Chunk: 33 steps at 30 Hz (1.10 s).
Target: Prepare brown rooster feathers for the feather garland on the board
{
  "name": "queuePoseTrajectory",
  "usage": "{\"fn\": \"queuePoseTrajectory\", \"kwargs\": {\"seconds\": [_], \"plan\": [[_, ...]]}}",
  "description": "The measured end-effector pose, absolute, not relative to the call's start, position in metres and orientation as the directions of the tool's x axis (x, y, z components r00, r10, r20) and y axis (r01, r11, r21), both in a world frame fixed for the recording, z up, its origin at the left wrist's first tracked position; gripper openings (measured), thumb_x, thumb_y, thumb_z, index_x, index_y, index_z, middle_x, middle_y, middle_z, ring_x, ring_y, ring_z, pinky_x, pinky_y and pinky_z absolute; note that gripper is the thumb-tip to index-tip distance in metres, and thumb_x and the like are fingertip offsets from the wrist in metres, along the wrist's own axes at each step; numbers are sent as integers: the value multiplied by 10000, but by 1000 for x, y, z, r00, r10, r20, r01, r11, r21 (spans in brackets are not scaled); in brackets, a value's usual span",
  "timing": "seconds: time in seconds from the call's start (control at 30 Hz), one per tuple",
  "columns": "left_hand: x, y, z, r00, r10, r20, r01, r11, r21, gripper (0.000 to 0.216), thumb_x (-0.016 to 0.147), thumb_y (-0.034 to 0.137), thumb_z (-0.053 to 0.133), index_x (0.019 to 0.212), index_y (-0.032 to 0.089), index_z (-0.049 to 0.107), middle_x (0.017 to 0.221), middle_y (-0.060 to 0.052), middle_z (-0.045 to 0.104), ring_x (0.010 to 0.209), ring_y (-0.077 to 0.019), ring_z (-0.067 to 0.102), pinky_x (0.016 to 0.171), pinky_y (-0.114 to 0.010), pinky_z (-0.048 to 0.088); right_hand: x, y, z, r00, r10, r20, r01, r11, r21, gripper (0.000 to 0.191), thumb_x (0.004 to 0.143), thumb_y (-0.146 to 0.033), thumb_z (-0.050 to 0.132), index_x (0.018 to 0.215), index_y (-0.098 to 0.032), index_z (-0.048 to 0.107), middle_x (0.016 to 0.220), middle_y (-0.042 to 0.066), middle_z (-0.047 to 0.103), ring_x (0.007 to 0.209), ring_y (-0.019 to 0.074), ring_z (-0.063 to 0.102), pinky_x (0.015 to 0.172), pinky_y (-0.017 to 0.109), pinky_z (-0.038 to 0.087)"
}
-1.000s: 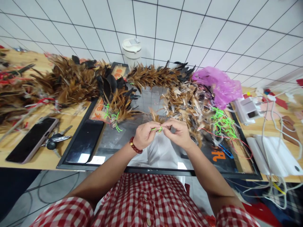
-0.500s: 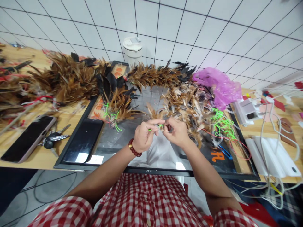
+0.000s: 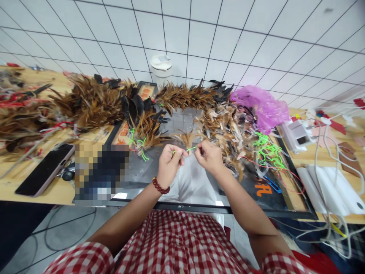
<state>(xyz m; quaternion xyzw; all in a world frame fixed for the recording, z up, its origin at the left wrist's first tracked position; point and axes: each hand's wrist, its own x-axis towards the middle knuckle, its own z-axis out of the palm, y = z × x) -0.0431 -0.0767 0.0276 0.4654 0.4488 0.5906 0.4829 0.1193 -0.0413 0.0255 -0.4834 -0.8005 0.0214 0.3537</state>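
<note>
Just now our hands have moved a little apart: a second ago the fingertips met near the foot of the small feather tuft (image 3: 186, 137), and now a short, straight length of green cord (image 3: 192, 148) shows between them. Our left hand (image 3: 170, 161) has thumb and fingers pressed together, pinching the cord, though they cover the exact hold. Our right hand (image 3: 209, 156) grips the other end between thumb and forefinger, the remaining fingers curled in. The tuft stands just beyond the gap between our hands, above the black-framed panel (image 3: 196, 208), with the loose feather pile (image 3: 221, 125) to its right and a green-tied bundle (image 3: 148, 127) to its left. To us, that straight line suggests the work has turned from fiddling to pulling; whether a knot has formed, we cannot tell.
</note>
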Motion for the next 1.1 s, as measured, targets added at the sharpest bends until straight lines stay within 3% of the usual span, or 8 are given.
{"fn": "queuePoseTrajectory", "kwargs": {"seconds": [0.13, 0.27, 0.33, 0.43, 0.63, 0.8, 0.9, 1.1], "plan": [[-52, -73, 24, -63, 997, -50, -74, 45, 996, 246, 810, 358, 602, 944, 180, 498, 842, -25, 668, 463, -60, 532, 396, -180, 365, 117, -44, 20, -292, 810, 510, 760, 520, -390, 84, 793, -192, 546, 755, -197, 620, 679, -3, 644, 605, 113, 573, 581, 217, 385], [-61, -76, 26, 13, 991, 129, 384, -125, 915, 163, 796, 300, 613, 897, 175, 640, 867, -53, 707, 539, -101, 584, 544, -247, 471, 113, -46, 17, -221, 873, 436, 688, 456, -565, 92, 796, -224, 562, 776, -197, 648, 582, -29, 612, 492, 92, 524, 517, 207, 378], [-60, -76, 27, 60, 980, 189, 502, -193, 843, 171, 753, 281, 664, 894, 185, 666, 876, -57, 721, 624, -135, 624, 614, -270, 492, 111, -48, 18, -192, 895, 403, 591, 433, -680, 97, 797, -225, 554, 782, -190, 643, 532, -46, 578, 432, 78, 479, 477, 198, 372], [-54, -75, 26, 51, 984, 168, 475, -172, 863, 199, 730, 286, 692, 904, 190, 671, 831, -35, 725, 633, -140, 634, 606, -256, 487, 109, -51, 22, -228, 895, 384, 455, 447, -770, 98, 808, -226, 543, 799, -180, 628, 542, -45, 578, 434, 75, 480, 462, 192, 385], [-67, -72, 34, -103, 966, 238, 353, -189, 916, 190, 834, 310, 571, 766, 180, 692, 570, 9, 643, 493, -101, 562, 514, -212, 443, 108, -55, 25, -363, 810, 461, 329, 574, -750, 86, 835, -208, 554, 850, -183, 634, 736, 9, 657, 562, 87, 544, 559, 215, 461], [-91, -74, 38, -112, 953, 283, 446, -206, 871, 135, 802, 249, 583, 846, 174, 686, 789, -41, 719, 577, -119, 613, 545, -233, 470, 105, -54, 20, -437, 767, 470, 300, 617, -728, 110, 849, -182, 531, 886, -183, 634, 893, 44, 689, 653, 93, 585, 592, 211, 477], [-92, -81, 35, -3, 983, 183, 532, -153, 833, 233, 770, 220, 591, 991, 180, 651, 846, -41, 718, 567, -119, 607, 556, -246, 475, 102, -55, 16, -462, 773, 434, 340, 607, -719, 118, 849, -192, 530, 887, -185, 641, 813, 26, 689, 597, 89, 572, 591, 213, 474], [-76, -97, 30, 166, 960, 224, 721, -273, 637, 356, 738, 213, 624, 1093, 230, 603, 956, -52, 682, 755, -176, 644, 700, -296, 497, 99, -62, 14, -524, 760, 384, 323, 594, -736, 113, 827, -180, 534, 876, -184, 635, 683, -13, 634, 544, 80, 534, 562, 203, 443]]}}
